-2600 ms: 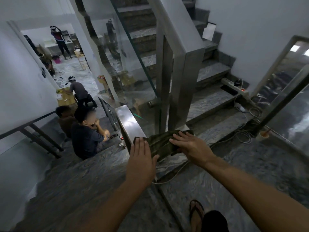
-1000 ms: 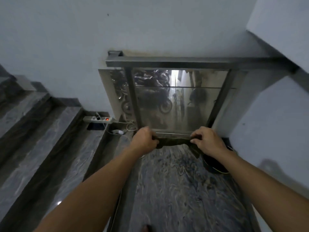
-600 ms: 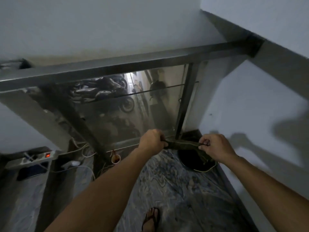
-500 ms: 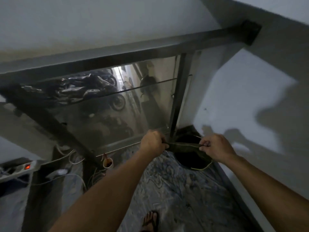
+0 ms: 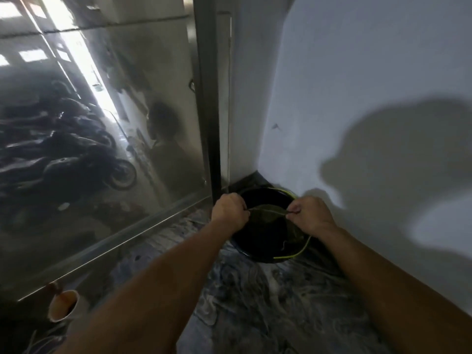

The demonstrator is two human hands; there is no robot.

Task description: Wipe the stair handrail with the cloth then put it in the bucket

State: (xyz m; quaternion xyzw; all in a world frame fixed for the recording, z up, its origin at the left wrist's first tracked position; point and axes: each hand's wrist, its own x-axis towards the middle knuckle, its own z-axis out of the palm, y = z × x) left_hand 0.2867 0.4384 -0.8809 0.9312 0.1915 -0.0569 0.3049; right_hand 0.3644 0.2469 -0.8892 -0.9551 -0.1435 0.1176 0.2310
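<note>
— Where's the cloth (image 5: 268, 213)?
— Stretched left to right between both fists; left hand (image 5: 229, 212) and right hand (image 5: 310, 217) each clench an end; bucket (image 5: 258, 255) directly beneath, in the far corner.

The bucket (image 5: 265, 241) is sitting on the floor (image 5: 268, 302) in the corner where the wall (image 5: 357, 72) on the right is meeting the glass panel (image 5: 102, 123) on the left. A metal post (image 5: 209, 98) is standing upright between the glass and the corner, just behind the bucket. The left hand (image 5: 229, 213) and the right hand (image 5: 310, 215) are hovering above the bucket's opening, left and right of each other, each gripping one end of the cloth (image 5: 268, 215), which is stretching between them and hanging down over the opening. A paper cup (image 5: 62, 305) is standing on the floor far to the left, near the foot of the glass, well apart from the bucket.
</note>
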